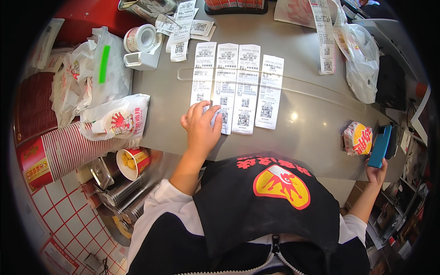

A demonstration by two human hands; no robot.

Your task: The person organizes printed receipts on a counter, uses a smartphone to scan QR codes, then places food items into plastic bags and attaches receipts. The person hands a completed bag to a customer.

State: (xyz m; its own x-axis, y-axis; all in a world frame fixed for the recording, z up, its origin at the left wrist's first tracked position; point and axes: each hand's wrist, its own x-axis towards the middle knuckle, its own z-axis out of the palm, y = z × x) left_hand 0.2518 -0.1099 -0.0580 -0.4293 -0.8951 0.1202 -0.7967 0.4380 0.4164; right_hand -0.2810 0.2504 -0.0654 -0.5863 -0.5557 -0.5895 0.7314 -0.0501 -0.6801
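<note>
My left hand point(203, 132) lies over the lower ends of the leftmost paper receipt point(203, 60) and the second receipt point(227, 58), fingers apart and nothing visible in its grasp. Its fingers hide part of both slips. To the right are a third receipt point(245, 96) and, slightly apart, a fourth receipt point(270, 89). All bear print and codes. A clear strip point(295, 85) runs across them on the grey counter point(309, 137). At the far right my right hand point(376, 173) grips the lower end of a blue smartphone point(381, 147). A wrapped, round food item point(357, 138) sits beside the phone.
Plastic bags point(113, 75), a printed bag point(127, 118) and stacked paper buckets point(82, 147) crowd the left side. Below them is a bucket with fried pieces point(132, 165). A tape roll point(140, 38) and spiked receipts point(182, 25) stand behind. A white bag point(362, 65) lies right.
</note>
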